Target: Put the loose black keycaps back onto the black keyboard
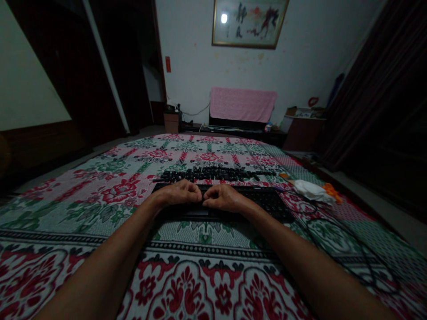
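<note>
Over a black keyboard (267,202) on flowered cloth (120,191), with left hand (182,192) and right hand (223,198) pinched narrow, nearly meeting, perhaps for fine control; too dark to tell anything held. Near loose black keys (218,173), probably rowed for easy reach.

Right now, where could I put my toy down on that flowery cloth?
Open flowery cloth lies left of the keyboard, and beyond the loose black pieces. It's crowded at the keyboard, where the left hand and right hand are, and rightward, around the white bundle and orange thing.
</note>
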{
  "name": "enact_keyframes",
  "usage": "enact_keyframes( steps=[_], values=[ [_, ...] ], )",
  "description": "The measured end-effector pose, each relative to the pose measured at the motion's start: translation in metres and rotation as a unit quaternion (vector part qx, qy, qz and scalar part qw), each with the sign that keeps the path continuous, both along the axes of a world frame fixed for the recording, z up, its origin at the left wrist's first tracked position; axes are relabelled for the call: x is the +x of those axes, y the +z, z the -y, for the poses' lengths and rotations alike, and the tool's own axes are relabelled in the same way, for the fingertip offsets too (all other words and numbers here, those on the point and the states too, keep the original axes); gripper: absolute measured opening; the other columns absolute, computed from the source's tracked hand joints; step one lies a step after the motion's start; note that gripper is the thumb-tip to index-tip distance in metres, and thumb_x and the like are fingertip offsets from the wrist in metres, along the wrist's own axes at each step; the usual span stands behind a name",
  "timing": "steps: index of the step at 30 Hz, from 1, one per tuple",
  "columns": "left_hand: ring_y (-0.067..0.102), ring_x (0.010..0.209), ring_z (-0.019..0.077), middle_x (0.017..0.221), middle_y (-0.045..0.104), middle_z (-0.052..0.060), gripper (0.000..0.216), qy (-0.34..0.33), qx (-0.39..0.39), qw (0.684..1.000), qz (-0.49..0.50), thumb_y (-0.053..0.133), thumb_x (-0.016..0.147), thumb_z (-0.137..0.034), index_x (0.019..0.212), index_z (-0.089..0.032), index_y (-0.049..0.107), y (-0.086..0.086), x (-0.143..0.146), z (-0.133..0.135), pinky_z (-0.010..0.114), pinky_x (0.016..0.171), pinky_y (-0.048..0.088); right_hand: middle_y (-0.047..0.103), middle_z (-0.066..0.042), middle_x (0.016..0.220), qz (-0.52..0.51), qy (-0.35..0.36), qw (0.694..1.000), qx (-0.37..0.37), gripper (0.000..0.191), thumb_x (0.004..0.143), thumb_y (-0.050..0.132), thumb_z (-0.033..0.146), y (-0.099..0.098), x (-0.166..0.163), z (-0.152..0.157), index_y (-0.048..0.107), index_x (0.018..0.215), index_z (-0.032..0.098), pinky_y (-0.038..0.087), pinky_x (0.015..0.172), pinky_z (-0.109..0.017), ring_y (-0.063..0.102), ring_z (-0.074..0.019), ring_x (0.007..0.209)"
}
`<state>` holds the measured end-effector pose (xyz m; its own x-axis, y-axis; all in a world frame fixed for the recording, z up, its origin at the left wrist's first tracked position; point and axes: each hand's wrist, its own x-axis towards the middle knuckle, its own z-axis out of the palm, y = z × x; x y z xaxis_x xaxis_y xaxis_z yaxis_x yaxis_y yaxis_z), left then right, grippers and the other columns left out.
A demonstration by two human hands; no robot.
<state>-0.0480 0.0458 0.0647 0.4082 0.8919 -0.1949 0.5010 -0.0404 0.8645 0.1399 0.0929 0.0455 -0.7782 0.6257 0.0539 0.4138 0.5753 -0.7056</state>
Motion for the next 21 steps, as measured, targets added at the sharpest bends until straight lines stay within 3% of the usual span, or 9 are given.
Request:
enact_keyframes(
  steps=[6,13,21],
  values=[
    [0.038,0.048,0.0053,0.056,0.046,-0.004,0.026,0.012,0.001,0.999,0.039,0.054,0.063,-0.040,0.069,-0.014,0.055,0.004,0.002,0.002,0.017,0.044,0.027,0.049,0.002,0.058,-0.052,0.008,0.999,0.005,0.023,0.070,0.051,0.032,0.005,0.000,0.001,0.060,0.067,0.011,0.028,0.046,-0.017,0.039,-0.0058,0.051],
    [0.037,0.046,0.0051,0.053,0.047,-0.004,0.031,0.032,0.018,0.999,-0.006,0.055,0.062,-0.044,0.064,-0.013,0.056,0.004,0.007,0.000,0.018,0.043,0.025,0.047,0.002,0.056,-0.040,0.025,0.999,0.002,0.025,0.072,0.048,0.032,0.010,0.005,-0.001,0.060,0.067,0.011,0.027,0.045,-0.018,0.037,-0.0056,0.049],
    [0.033,0.041,0.0044,0.045,0.043,-0.004,0.027,0.058,0.049,0.997,-0.009,0.053,0.062,-0.037,0.051,-0.013,0.053,0.003,0.009,-0.002,0.019,0.041,0.021,0.060,-0.001,0.069,-0.066,0.000,0.997,0.024,0.026,0.073,0.048,0.030,0.007,0.003,-0.005,0.065,0.077,0.012,0.035,0.052,-0.019,0.048,-0.0087,0.059]
  ],
)
